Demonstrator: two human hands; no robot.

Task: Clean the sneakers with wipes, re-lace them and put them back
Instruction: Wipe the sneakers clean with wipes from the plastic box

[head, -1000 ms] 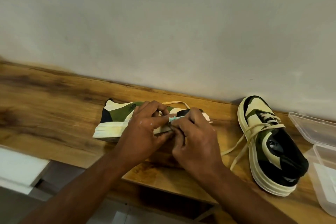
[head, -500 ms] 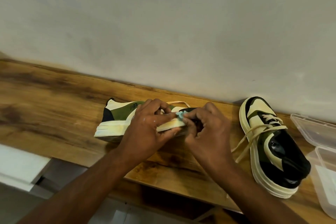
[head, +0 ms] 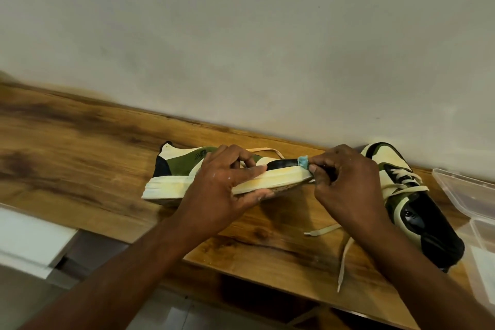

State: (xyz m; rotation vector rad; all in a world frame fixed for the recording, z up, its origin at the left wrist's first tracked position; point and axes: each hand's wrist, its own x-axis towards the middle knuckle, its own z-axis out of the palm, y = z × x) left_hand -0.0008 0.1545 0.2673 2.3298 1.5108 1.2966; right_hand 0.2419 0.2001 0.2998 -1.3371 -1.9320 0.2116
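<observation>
Your left hand (head: 217,190) grips the green, cream and black low-top sneaker (head: 184,169) around its middle: the thumb lies along the upper edge of the cream rubber sole and the fingers curl over the top of the upper. This sneaker is turned on its side on the brown wooden tabletop (head: 80,142), sole facing you, heel to the left and resting on the wood, toe to the right and tilted slightly clear of the surface. Your right hand (head: 345,185) is curled and pinches a small wadded pale-blue wipe (head: 304,162) between thumb and fingertips, pressed against the toe end of the held sneaker where the black upper meets the sole. A loose cream lace loop (head: 267,153) shows behind the held sneaker. The second matching sneaker (head: 412,203) stands upright on the tabletop just right of your right hand, toe toward the grey wall (head: 241,35), its cream flat laces (head: 345,254) untied and trailing across the wood toward the near edge. An open clear plastic container (head: 471,201) sits at the right edge, just beside the second sneaker.
</observation>
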